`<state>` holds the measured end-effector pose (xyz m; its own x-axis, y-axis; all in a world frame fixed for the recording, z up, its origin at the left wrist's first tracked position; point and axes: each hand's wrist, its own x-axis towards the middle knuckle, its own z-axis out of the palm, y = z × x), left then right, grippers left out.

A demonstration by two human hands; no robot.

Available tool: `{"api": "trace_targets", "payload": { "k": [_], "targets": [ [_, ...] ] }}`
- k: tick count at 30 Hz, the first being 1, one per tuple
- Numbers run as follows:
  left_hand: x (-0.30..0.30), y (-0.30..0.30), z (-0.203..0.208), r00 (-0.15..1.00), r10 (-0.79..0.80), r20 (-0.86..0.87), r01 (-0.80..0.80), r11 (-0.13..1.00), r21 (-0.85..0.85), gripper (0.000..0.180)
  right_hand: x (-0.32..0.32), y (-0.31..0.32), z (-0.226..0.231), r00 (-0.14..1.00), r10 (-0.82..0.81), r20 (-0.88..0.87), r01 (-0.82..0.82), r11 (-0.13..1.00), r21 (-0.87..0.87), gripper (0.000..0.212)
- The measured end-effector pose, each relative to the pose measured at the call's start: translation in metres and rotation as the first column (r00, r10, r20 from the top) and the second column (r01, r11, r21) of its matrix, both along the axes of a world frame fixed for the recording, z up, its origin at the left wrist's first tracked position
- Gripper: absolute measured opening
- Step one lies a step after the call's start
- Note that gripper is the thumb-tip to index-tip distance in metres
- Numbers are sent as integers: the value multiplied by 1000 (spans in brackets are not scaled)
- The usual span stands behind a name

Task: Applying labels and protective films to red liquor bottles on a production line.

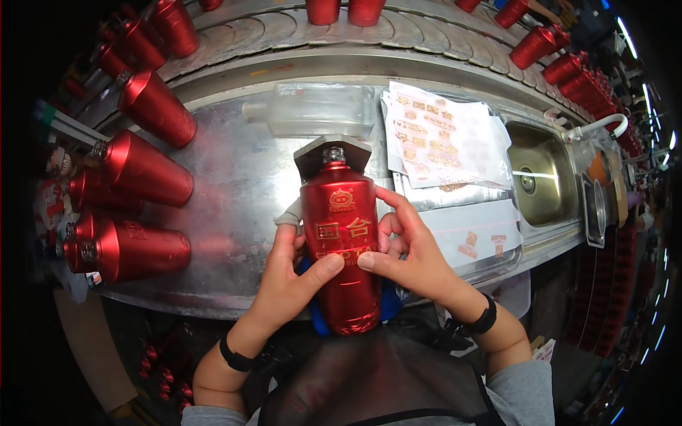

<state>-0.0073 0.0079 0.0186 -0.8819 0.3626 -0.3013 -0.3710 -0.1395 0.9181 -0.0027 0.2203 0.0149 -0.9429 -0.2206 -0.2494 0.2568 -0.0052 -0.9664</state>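
A glossy red bottle [341,241] with gold lettering and a clear glass neck lies tilted in front of me, its neck pointing away. Its neck end rests at a dark angular support [364,155], and something blue shows beneath its base. My left hand [295,266] grips the bottle's left side, thumb on the front; a pale covering shows on a fingertip. My right hand [408,248] holds the right side, thumb on the lettering and forefinger along the shoulder. Parts of the fingers are hidden behind the bottle.
Several red bottles [145,170] stand along the left of the metal table [234,234]. Beyond the support lies a clear glass bottle [320,110]. Printed white sheets [447,135] lie to the right, beside a sink [543,177] with a white tap [600,128]. A slatted conveyor [263,35] carrying red bottles crosses the back.
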Motion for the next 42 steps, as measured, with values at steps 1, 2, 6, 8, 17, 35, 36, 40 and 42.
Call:
{"api": "trace_targets", "payload": {
  "k": [1, 2, 6, 8, 17, 35, 36, 40, 42],
  "targets": [
    [0, 0, 0, 1000, 0, -3, 0, 1000, 5, 85, -1, 2, 2, 1000, 0, -1, 0, 1000, 1, 83],
    [0, 0, -1, 1000, 1, -6, -1, 1000, 8, 84, -4, 6, 4, 997, -1, 75, 1, 1000, 2, 79],
    [1, -1, -4, 999, 2, -40, -3, 1000, -17, 85, -22, 7, 12, 981, -25, 191, 31, 999, -31, 60],
    [0, 0, -2, 994, 43, -102, -46, 999, -27, 84, -24, 4, 10, 985, -26, 172, 32, 999, -37, 49],
    [-13, 3, -4, 991, 110, -79, -108, 994, 34, 72, -23, 3, 4, 968, -33, 250, 79, 981, -176, 44],
    [-26, 28, 24, 974, 88, -207, -152, 936, -317, 82, -21, 6, -10, 993, 11, 117, 3, 993, -116, 57],
    [-26, 29, 24, 964, 101, -247, -185, 919, -347, 82, -21, 6, -8, 995, 30, 100, -25, 998, -49, 58],
    [-24, 28, 20, 957, 102, -272, -194, 922, -335, 80, -21, 7, -9, 994, 24, 102, -17, 997, -72, 63],
    [-25, 26, 17, 973, 95, -211, -155, 944, -292, 83, -23, 8, -10, 993, 9, 122, 0, 997, -74, 53]
  ]
}}
